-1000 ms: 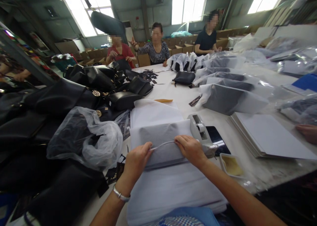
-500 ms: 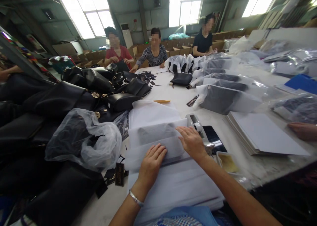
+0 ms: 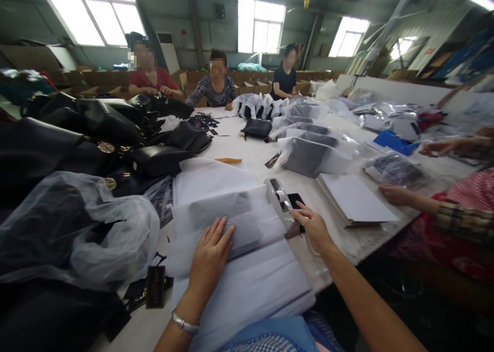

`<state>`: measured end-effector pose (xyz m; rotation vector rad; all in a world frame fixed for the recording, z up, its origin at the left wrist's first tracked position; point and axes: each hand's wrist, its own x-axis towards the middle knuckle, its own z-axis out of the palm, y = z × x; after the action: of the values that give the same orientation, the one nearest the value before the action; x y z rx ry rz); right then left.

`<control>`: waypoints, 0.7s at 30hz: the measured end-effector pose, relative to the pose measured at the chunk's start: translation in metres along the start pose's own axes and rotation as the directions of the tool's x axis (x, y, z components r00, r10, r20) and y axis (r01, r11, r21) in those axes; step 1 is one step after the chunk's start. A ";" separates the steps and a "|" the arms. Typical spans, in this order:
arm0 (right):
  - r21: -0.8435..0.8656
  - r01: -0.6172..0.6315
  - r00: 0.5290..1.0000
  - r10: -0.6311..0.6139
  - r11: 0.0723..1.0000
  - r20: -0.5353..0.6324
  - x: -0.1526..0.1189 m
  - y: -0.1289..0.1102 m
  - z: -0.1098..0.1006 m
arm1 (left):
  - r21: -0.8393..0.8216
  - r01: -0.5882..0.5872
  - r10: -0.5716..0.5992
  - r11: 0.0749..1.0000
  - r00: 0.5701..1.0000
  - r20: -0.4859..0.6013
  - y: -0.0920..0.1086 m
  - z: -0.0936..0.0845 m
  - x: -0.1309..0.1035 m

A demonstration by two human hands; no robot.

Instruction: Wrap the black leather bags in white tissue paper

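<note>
My left hand (image 3: 212,246) lies flat, fingers stretched, on a dark flat item wrapped in thin white tissue paper (image 3: 247,228). Beneath that packet is a stack of white paper sheets (image 3: 254,285). My right hand (image 3: 314,228) is over the near end of a grey tape dispenser (image 3: 275,190), its fingers extended and partly apart. Whether a fingertip touches the tape is not clear. Behind the dispenser, a black phone (image 3: 295,200) is partly covered by my right hand.
Black handbags (image 3: 46,151) pile up on the left beside a crumpled clear plastic bag (image 3: 116,239) and black tags (image 3: 155,286). Wrapped bags (image 3: 309,154) stand in a row ahead. Grey-white boards (image 3: 358,197) are stacked right, near a co-worker's hands (image 3: 397,193). Several people sit opposite.
My right hand has left the tissue packet and moved right to the tape dispenser. My left hand stays on the packet. The view has turned right, showing more of the co-worker there.
</note>
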<state>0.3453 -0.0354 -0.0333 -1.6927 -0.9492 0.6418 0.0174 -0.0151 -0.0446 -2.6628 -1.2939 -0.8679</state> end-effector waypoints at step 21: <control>0.033 -0.178 0.982 0.176 0.983 0.062 -0.045 0.005 -0.035 | -0.005 -0.016 0.016 1.000 1.000 0.019 -0.002 0.001 -0.001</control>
<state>0.3503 -0.0921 -0.0287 -1.7450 -0.8274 0.8261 0.0160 -0.0139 -0.0465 -2.6878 -1.2739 -0.8470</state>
